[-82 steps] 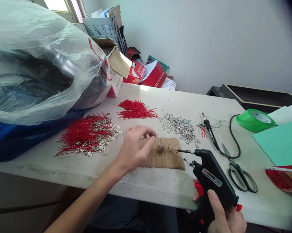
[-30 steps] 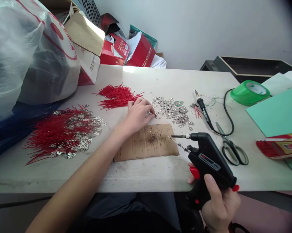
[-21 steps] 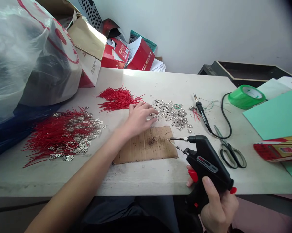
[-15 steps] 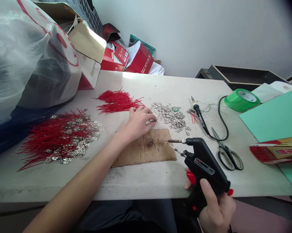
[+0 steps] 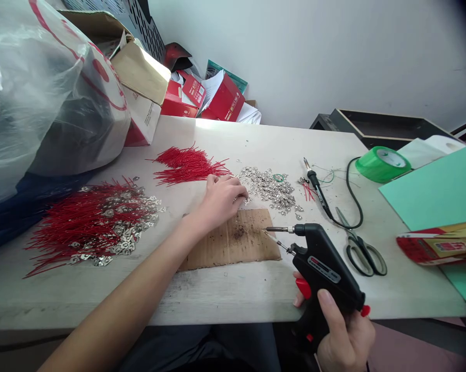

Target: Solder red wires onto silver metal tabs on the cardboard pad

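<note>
Soldering gun (image 5: pixel 322 271) is being gripped by the right hand (image 5: pixel 345 336) at the near edge of the desk (image 5: pixel 225 305), the fingers being wrapped around its handle and the thumb being laid along the near side. A fingertip is being held by the red trigger (image 5: pixel 303 288); whether it is being pressed cannot be told. The barrel is being pointed leftward, its tip being held over the right part of the cardboard (image 5: pixel 252 253), contact being unclear.

The left forearm (image 5: pixel 140 292) is being stretched diagonally from the lower left, over the cardboard's left part. The left hand (image 5: pixel 224 200) is being held palm down beyond the wrist, its fingers being bent and drawn close together beside the left end of the loose metal tabs (image 5: pixel 274 190). The fingertips are being hidden, so whether a piece is being pinched cannot be told.

Behind this hand, bare red wires (image 5: pixel 190 164) are being kept in a bundle; farther left, wires with tabs (image 5: pixel 89 225) are being heaped near the plastic bag (image 5: pixel 62 103).
</note>
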`<state>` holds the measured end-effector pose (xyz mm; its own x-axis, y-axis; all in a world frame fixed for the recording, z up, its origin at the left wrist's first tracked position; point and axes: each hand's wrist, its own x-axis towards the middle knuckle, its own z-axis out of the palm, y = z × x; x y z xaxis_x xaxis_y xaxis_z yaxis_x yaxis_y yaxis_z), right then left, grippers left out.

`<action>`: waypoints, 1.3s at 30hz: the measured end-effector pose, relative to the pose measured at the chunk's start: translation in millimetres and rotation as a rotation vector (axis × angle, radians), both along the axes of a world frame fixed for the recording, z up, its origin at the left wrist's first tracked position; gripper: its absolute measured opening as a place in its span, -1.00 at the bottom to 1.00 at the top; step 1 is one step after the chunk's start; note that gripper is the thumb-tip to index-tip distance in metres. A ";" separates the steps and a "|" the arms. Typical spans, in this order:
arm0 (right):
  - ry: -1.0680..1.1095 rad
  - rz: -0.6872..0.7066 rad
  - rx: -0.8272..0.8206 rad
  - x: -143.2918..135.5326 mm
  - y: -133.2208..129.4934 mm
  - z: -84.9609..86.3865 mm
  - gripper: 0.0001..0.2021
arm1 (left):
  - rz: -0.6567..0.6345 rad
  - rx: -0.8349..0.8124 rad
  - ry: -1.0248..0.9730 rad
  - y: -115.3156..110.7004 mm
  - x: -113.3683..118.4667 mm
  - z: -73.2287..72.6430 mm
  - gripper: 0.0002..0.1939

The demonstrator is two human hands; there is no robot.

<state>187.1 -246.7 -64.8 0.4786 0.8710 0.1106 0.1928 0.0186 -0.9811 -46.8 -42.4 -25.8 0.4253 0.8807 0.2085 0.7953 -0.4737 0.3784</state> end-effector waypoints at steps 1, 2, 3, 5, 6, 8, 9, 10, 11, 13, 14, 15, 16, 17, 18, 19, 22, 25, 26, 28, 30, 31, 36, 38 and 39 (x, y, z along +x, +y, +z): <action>0.010 0.002 0.010 -0.9 0.7 1.1 -0.65 | 0.002 0.003 -0.002 -0.2 -0.3 -0.3 -0.75; 0.021 -0.002 0.017 -1.7 1.3 2.0 -0.66 | 0.009 0.008 -0.007 -0.5 -0.8 -0.2 -0.77; 0.031 -0.006 0.018 -2.4 1.7 2.5 -0.66 | 0.021 0.014 -0.012 -0.7 -1.6 0.1 -0.79; 0.044 -0.014 0.016 -3.5 1.9 2.5 -0.67 | 0.052 0.024 -0.012 -1.0 -3.7 1.9 -0.84; 0.048 -0.014 0.013 -3.8 1.8 2.2 -0.67 | 0.064 0.024 -0.004 -1.3 -4.9 3.1 -0.86; 0.062 -0.020 0.002 -4.1 1.3 1.6 -0.67 | 0.077 0.012 0.016 -1.7 -7.1 5.5 -0.86; 0.069 -0.025 -0.008 -4.2 1.1 1.5 -0.66 | 0.079 0.004 0.023 -1.9 -7.9 6.5 -0.86; 0.071 -0.033 -0.016 -4.0 1.1 1.5 -0.66 | 0.080 -0.004 0.025 -2.2 -8.4 7.3 -0.85; 0.065 -0.037 -0.018 -3.7 1.1 1.6 -0.66 | 0.080 -0.011 0.022 -2.5 -8.6 7.6 -0.84; 0.039 -0.037 -0.005 -2.5 1.3 1.6 -0.66 | 0.083 -0.017 0.014 -2.9 -8.3 7.4 -0.83; 0.022 -0.027 0.004 -1.6 1.2 1.2 -0.65 | 0.085 -0.018 0.009 -3.1 -7.9 6.8 -0.83; 0.011 -0.017 0.011 -0.7 1.1 0.6 -0.64 | 0.089 -0.019 0.002 -3.1 -7.6 6.1 -0.83; 0.010 -0.017 0.012 0.1 0.7 -0.4 -0.64 | 0.093 -0.018 -0.006 -3.1 -7.3 5.2 -0.85; 0.020 -0.020 0.008 0.8 0.3 -1.6 -0.63 | 0.095 -0.017 -0.014 -3.1 -7.0 4.3 -0.86; 0.031 -0.025 -0.001 1.3 -0.3 -3.0 -0.62 | 0.095 -0.014 -0.019 -2.9 -6.9 3.5 -0.87; 0.039 -0.030 -0.012 1.6 -0.9 -4.6 -0.62 | 0.092 -0.011 -0.022 -2.7 -6.8 2.7 -0.87; 0.044 -0.053 -0.047 1.5 -2.5 -9.9 -0.62 | 0.085 -0.010 -0.018 -2.3 -6.6 0.9 -0.85; 0.059 -0.107 -0.057 0.6 -3.0 -15.0 -0.63 | 0.087 -0.012 -0.014 -2.5 -6.4 -0.1 -0.85; 0.061 -0.122 -0.058 0.4 -3.0 -16.3 -0.62 | 0.087 -0.013 -0.014 -2.7 -6.4 -0.5 -0.85; 0.054 -0.135 -0.056 0.6 -3.0 -17.9 -0.62 | 0.086 -0.014 -0.020 -3.0 -6.3 -1.3 -0.88; 0.051 -0.116 -0.061 1.9 -3.5 -18.6 -0.61 | 0.085 -0.013 -0.025 -3.2 -6.2 -2.4 -0.89; 0.056 -0.111 -0.063 2.9 -4.0 -18.9 -0.61 | 0.087 -0.010 -0.026 -3.3 -6.1 -2.8 -0.90; 0.078 -0.108 -0.103 8.0 -6.4 -21.3 -0.59 | 0.110 -0.008 -0.020 -4.9 -4.9 -2.1 -0.89; 0.069 -0.093 -0.085 8.6 -5.0 -21.9 -0.60 | 0.104 -0.010 -0.015 -6.0 -5.1 0.1 -0.89; 0.065 -0.081 -0.065 8.7 -3.8 -22.3 -0.61 | 0.103 -0.009 -0.017 -6.6 -5.6 1.5 -0.88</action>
